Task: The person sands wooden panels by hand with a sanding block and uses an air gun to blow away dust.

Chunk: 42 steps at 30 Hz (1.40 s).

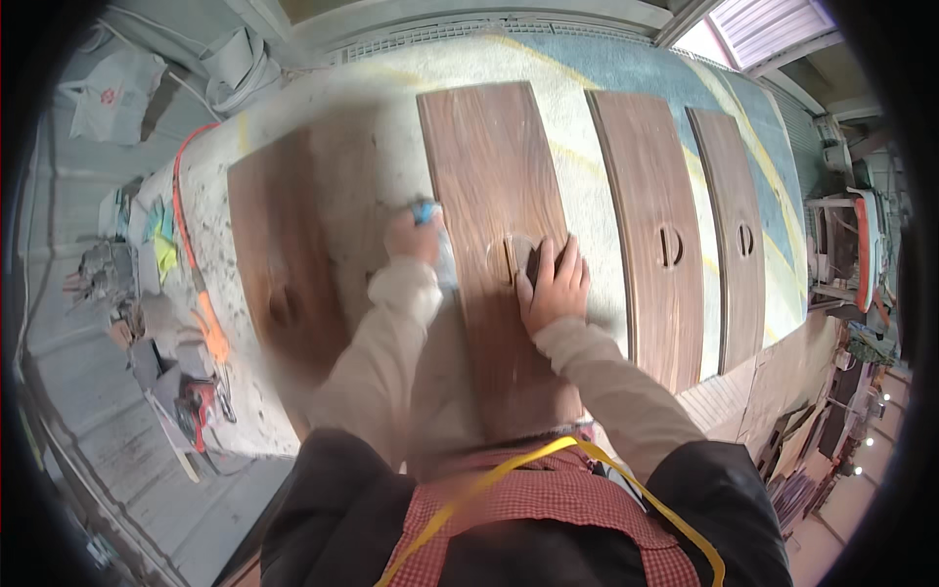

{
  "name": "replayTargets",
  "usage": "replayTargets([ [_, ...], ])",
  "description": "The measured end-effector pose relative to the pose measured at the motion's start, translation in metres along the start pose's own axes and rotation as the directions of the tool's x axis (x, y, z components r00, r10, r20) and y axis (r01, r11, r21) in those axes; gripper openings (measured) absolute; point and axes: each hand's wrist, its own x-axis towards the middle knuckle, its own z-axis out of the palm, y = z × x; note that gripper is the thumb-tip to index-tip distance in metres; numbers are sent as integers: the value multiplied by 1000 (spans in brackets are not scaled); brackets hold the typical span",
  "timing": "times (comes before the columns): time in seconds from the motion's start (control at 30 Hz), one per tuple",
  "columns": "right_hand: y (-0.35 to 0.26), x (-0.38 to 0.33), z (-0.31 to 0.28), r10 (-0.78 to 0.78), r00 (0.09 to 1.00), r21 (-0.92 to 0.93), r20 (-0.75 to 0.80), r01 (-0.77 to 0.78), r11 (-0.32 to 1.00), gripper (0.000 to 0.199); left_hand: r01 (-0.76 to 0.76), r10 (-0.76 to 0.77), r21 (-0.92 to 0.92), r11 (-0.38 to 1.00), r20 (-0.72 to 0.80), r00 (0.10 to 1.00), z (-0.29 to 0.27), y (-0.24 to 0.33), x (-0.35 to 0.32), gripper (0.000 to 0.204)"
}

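Note:
A long brown wood panel (504, 342) lies in front of me, with a rounded cut-out (508, 260) near its middle. At its left edge, my left hand (415, 238) is closed round a small blue object (426, 211), smeared by motion; its kind cannot be made out. A pale, sheet-like piece (447, 264) shows below that hand, against the panel's edge. My right hand (558, 284) lies on the panel beside the cut-out, fingers stretched out and slightly apart. Dark shading by its thumb hides whether anything is under it.
Two more brown panels, a wide one (650, 225) and a narrower one (734, 220), lie to the right. Another panel (279, 245) is at the left, partly blurred. All rest on a patterned cloth (391, 127). An orange-red cable (179, 196) runs along the cloth's left edge, near a red tool (202, 401).

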Motion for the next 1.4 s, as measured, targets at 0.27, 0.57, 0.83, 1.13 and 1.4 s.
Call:
replayTargets([
  [0.27, 3, -2, -5, -43, 996, 40, 75, 40, 998, 70, 8, -15, 92, 996, 81, 997, -8, 79, 201, 38],
  [0.57, 4, 3, -1, -5, 998, 11, 58, 5, 1000, 70, -23, 5, 204, 979, 86, 996, -13, 1, -14, 36],
  [0.83, 5, 1, 17, -16, 997, 21, -79, 18, 1000, 66, 127, -172, 203, 971, 219, 960, -40, -55, -259, 32],
  [1.13, -8, -150, -35, 136, 984, 865, -119, 35, 501, 39, 70, -83, 148, 986, 89, 992, -64, -52, -316, 30],
  [1.4, 24, -243, -44, 512, 728, 888, 457, -407, -215, 50, -773, 645, -255, 581, 724, 246, -4, -3, -324, 58],
])
